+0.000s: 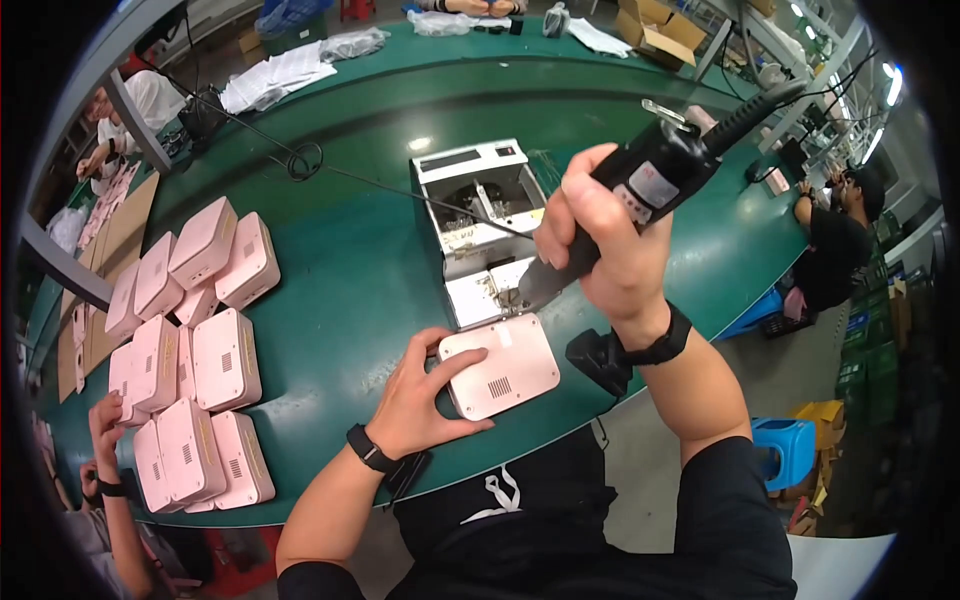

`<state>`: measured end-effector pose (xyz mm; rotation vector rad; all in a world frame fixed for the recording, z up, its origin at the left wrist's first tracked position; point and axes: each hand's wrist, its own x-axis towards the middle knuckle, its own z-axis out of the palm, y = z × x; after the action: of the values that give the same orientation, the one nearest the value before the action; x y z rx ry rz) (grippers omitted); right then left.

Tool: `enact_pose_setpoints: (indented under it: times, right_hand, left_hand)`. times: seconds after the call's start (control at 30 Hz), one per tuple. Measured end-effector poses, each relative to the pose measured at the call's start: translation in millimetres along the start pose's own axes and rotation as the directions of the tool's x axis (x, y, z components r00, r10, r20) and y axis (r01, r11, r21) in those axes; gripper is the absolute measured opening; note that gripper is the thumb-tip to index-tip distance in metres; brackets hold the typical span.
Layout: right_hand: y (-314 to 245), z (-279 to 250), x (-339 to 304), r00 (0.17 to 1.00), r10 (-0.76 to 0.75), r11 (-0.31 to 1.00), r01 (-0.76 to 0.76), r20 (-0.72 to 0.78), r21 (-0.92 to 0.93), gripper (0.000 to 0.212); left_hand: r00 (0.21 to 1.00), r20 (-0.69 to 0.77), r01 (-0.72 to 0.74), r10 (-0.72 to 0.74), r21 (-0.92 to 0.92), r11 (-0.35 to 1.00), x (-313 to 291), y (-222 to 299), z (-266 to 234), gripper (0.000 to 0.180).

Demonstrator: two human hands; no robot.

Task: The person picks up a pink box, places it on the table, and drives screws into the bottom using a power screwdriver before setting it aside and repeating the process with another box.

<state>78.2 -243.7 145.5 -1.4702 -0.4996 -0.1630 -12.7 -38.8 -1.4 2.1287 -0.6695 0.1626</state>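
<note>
Holding a pink plastic case flat on the green bench with the left hand, spread wide over the left end, with the thumb at the near edge and a finger on top. Gripping a black electric screwdriver in the right hand, wrapped snug around the body, with the tip pointed down at the front of the screw feeder. Looks like picking up a screw, to judge by the low tip. Cannot tell about touching there, or about a screw on the tip: too small to see.

To find the case, look just in front of the feeder, with the vent slots up and small round spots near the corners, maybe for screws.

To do this step well, go slow. Bring the tip straight down onto the screw head. Press softly, with no shoving of the feeder. Lift straight up, so as not to drop the screw. With the left hand, hold the case steady, but leave the corner spots bare. Mind the black cord near the feeder, and don't bump the pile of pink cases over on the left.
</note>
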Motion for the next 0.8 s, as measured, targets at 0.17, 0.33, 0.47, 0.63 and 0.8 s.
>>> enact_pose_setpoints:
  times: [0.17,0.33,0.47,0.63,0.8]
  right_hand:
    - [-16.3,10.2,-29.8,0.997,0.075,0.985,-0.075,0.003,0.153,0.018]
    - [-33.2,22.3,-60.9,0.99,0.028,0.954,-0.067,0.136,0.291,0.029]
    - [-36.3,31.6,-58.5,0.989,0.01,0.955,-0.053,0.148,0.293,0.033]
    - [-42.5,35.9,-71.1,0.989,-0.012,0.95,-0.034,0.146,0.311,0.034]
    - [-45.9,40.2,-70.7,0.986,-0.051,0.946,-0.004,0.16,0.324,0.034]
  left_hand:
    - [0.998,-0.022,0.053,-0.053,-0.016,0.998,-6.4,-3.5,-3.4,0.081]
    - [0.999,-0.043,0.003,-0.003,0.006,1.0,1.4,-4.4,-10.6,0.08]
    - [0.99,-0.114,-0.072,0.082,0.09,0.993,-0.1,1.4,-13.3,0.071]
    - [0.934,-0.241,-0.226,0.264,0.175,0.958,-6.0,11.8,-16.1,0.048]
    - [0.892,-0.311,-0.314,0.328,0.096,0.945,-8.0,7.5,-8.2,0.028]
